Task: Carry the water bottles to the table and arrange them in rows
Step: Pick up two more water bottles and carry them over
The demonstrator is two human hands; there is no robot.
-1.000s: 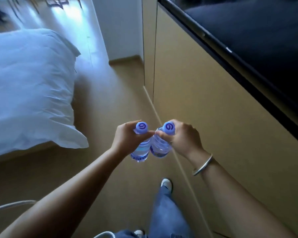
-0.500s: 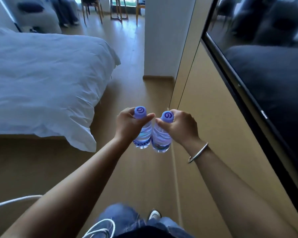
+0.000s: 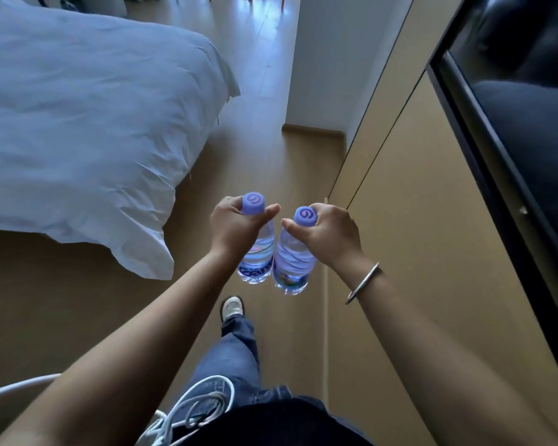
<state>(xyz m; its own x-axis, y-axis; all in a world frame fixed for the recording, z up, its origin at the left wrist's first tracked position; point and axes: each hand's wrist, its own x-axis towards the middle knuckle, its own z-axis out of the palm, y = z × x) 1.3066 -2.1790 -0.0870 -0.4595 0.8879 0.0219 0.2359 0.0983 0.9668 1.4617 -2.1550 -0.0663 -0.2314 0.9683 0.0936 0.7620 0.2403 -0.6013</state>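
I hold two clear water bottles with purple caps, hanging upright side by side over the wooden floor. My left hand (image 3: 236,226) grips the left water bottle (image 3: 257,255) around its neck, just under the cap. My right hand (image 3: 327,235) grips the right water bottle (image 3: 293,262) the same way and wears a silver bangle on the wrist. The two bottles almost touch at their bodies. No table is in view.
A bed with a white duvet (image 3: 87,123) fills the left. A tan wooden wall panel (image 3: 416,252) with a dark screen (image 3: 529,130) runs along the right. A white wall corner (image 3: 322,66) stands ahead. My jeans leg and shoe (image 3: 232,309) are below the bottles.
I have walked forward along the passage between bed and wall. The view tilted, the bed's corner came nearer, and the two bottles have drawn slightly apart at the caps.
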